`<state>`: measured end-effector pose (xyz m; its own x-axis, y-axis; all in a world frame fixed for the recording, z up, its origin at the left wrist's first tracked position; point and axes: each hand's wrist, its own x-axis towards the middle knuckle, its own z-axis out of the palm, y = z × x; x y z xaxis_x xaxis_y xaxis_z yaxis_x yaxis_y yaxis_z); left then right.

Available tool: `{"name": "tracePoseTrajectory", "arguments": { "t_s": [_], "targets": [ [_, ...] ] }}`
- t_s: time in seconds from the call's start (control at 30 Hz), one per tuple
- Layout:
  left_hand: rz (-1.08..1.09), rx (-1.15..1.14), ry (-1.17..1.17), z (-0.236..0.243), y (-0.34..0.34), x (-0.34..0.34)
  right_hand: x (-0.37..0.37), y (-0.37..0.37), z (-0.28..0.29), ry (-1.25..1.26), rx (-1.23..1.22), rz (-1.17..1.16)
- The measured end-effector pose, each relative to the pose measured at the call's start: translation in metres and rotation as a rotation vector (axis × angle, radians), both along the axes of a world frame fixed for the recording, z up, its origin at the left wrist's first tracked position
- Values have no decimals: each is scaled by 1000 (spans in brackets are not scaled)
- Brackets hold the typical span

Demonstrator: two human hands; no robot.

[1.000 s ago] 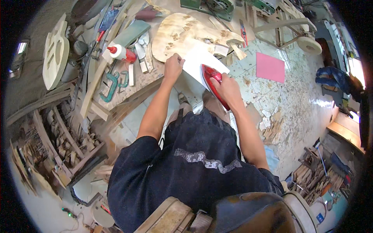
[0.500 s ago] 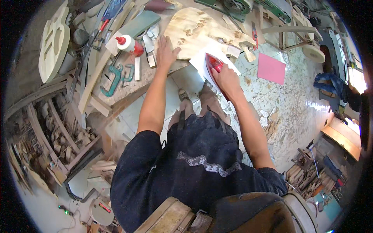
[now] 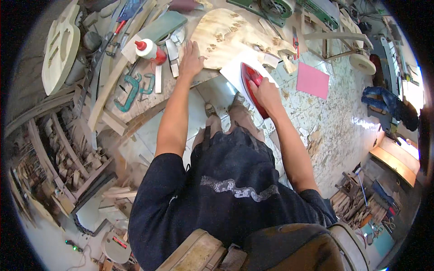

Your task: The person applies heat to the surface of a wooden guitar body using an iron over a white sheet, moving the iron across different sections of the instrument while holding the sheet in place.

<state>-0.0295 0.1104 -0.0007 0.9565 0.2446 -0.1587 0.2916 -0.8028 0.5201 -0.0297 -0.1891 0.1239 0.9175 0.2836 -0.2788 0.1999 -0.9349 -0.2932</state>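
Note:
My right hand [image 3: 265, 95] is wrapped round the handle of a red clothes iron [image 3: 254, 80]. The iron rests over a white sheet [image 3: 231, 74] that lies at the near edge of a light, knotty wooden guitar-shaped body [image 3: 228, 38] on the workbench. My left hand [image 3: 191, 61] lies flat with its fingers stretched forward, at the left edge of the wooden body. Just left of it are small wood blocks [image 3: 172, 50] and a white glue bottle [image 3: 149, 50] with a red cap.
Green clamps [image 3: 132, 90] lie on the bench at left, near long wood strips [image 3: 113, 81]. A green sanding block [image 3: 160, 30] sits behind the bottle. Beyond the iron is a pink sheet [image 3: 313, 80]. A wood-scrap rack [image 3: 68, 162] stands at lower left.
The iron has shifted slightly toward me and to the right, with my right hand still on it. My left hand stays almost in place; the whole view has tilted a little.

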Motion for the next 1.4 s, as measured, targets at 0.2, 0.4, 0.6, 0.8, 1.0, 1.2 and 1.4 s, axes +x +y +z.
{"name": "tracePoseTrajectory", "arguments": {
  "t_s": [0.2,0.4,0.6,0.8,1.0,1.2,1.4],
  "targets": [
    [5,13,-134,-14,8,-3,-6,5,14,43,-10,1],
    [24,-34,5,12,1,0,-3,-5,-4,14,3,8],
    [57,17,-12,12,0,2,9,13,15,25,-15,35],
    [54,-38,87,23,0,2,-8,-9,-1,20,-39,14],
    [52,0,-20,22,-2,6,9,16,11,48,-13,-50],
    [54,36,36,25,-2,2,-12,-3,-1,59,9,-82],
    [56,40,29,26,-2,10,5,7,1,21,20,-109]
  ]
}}
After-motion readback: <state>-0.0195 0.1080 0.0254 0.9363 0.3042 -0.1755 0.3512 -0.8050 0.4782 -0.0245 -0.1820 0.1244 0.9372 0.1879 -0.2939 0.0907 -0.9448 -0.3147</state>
